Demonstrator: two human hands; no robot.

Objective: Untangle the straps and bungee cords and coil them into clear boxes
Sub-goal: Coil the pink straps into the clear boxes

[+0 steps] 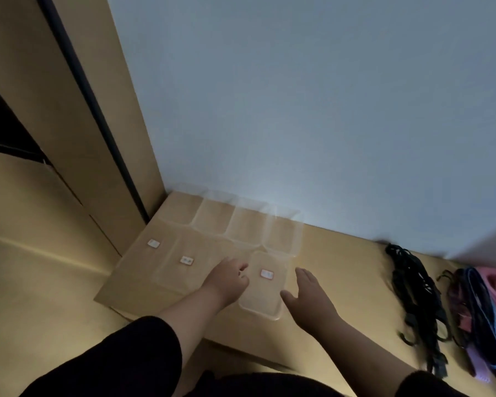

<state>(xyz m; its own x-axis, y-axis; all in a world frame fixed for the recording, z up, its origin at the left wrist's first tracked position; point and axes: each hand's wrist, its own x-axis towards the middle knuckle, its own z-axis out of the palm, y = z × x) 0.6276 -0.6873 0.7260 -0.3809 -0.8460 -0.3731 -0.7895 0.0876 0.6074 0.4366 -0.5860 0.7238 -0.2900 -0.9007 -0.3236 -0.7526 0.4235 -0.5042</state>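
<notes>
Flanking a clear lid [262, 285], left hand [226, 280] pinched its left edge with curled fingers; right hand [307, 296] sat open, empty, just beside the right edge. Tangled black cords [415, 299] and coloured straps [481, 313] lay well right, long axis running toward the wall [312, 110], nearer the right hand. Clear boxes [241, 224] sat beyond the fingertips.

Near my fingers [242, 267] the clear lid [262, 285] looks like smooth, slightly glossy plastic. The tabletop [341, 267] is matt wood. Far right, the straps [418, 305] look like woven cloth.
</notes>
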